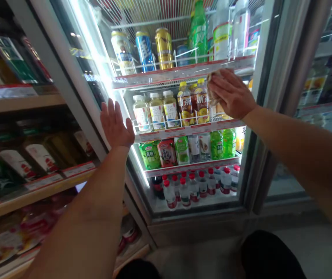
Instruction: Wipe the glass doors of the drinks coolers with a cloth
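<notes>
My right hand (pixel 231 93) is pressed over a crumpled beige cloth (pixel 212 91) against the glass door (pixel 171 211) of a drinks fridge. Only the cloth's left edge shows past the fingers. My left hand (pixel 116 126) lies flat near the door's left side, fingers stretched and holding nothing. Behind the glass, yellow-capped tea bottles (pixel 185 104) and white-capped bottles (pixel 156 112) stand on a shelf between my hands.
Cans (pixel 163 48) and a green bottle (pixel 199 33) fill the fridge's upper shelf; red-capped water bottles (pixel 185 193) stand at its bottom. Wooden shelves (pixel 17 102) of bottles are at left. A metal door frame (pixel 282 77) and another fridge are at right.
</notes>
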The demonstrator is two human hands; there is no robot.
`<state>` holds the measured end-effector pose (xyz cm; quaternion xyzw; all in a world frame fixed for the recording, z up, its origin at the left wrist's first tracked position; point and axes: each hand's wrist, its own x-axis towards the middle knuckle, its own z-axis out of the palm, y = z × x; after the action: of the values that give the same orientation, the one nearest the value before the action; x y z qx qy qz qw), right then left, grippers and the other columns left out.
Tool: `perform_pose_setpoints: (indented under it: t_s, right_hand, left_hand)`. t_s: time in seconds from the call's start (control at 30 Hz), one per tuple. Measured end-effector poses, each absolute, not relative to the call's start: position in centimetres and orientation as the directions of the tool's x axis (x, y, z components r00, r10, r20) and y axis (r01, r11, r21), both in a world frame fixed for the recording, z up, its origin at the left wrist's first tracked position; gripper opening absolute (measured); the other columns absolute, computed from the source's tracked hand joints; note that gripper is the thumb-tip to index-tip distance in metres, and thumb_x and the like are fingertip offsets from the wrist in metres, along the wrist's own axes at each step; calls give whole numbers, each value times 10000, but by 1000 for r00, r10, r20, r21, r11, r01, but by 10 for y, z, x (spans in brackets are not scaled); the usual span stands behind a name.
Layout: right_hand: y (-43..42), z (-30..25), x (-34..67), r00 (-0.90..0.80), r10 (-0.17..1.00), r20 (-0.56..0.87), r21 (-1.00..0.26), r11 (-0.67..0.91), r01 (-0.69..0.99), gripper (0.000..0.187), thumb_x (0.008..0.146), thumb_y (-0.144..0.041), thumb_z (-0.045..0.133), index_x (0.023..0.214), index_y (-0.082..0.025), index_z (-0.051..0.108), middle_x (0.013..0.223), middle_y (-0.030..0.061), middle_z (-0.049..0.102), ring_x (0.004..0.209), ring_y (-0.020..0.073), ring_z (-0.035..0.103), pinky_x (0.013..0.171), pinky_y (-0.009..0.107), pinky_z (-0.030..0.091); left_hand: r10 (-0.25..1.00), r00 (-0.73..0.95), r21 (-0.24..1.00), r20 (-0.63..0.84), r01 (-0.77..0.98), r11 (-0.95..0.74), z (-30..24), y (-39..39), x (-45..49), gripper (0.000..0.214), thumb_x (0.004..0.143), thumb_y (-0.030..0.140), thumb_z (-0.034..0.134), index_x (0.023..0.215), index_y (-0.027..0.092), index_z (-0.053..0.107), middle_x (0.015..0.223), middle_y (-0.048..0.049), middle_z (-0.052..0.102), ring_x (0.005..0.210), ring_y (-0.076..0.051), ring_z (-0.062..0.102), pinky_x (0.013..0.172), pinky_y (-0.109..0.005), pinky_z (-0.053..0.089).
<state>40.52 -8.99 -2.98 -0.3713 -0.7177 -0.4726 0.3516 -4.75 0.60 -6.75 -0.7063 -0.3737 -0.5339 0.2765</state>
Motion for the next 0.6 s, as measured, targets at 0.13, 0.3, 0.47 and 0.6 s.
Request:
perform_pose_setpoints:
  t_s: [0.13,0.3,0.47,0.6]
  right_hand:
    - [-84,-32,417,-153,88,984,133,205,970,555,1158,-399,296,1631,-167,473,1721,87,396,1656,283,201,1364,585,198]
    - [-91,-63,411,-411,190,892,353,276,894,527,1118,-407,404,1562,-175,570,1642,83,518,1647,324,247,1347,621,258]
    - [-99,-49,429,-371,200,907,310,281,908,527,1133,-415,374,1607,-242,525,1676,62,475,1644,320,249,1355,576,218]
    - [-89,-51,429,-132,86,987,111,214,971,580,1151,-417,274,1673,-215,426,1744,80,350,1659,357,170,1337,632,183]
  left_hand:
    - [239,159,-1,958,834,-551,-68,6,-47,774,1099,494,370,1705,22,279,1798,-152,203,1692,-280,14,1395,-498,-2]
    - [251,138,42,958,800,-599,-68,10,-48,852,1078,633,345,1710,64,291,1811,-82,179,1689,-301,-19,1400,-491,-44]
    - [243,152,9,958,833,-553,-68,11,-49,806,1091,562,359,1713,56,282,1805,-125,191,1691,-277,-7,1400,-505,-9]
    - [239,151,8,959,830,-557,-69,11,-49,786,1099,552,380,1707,62,290,1806,-110,192,1692,-274,-5,1398,-516,-5]
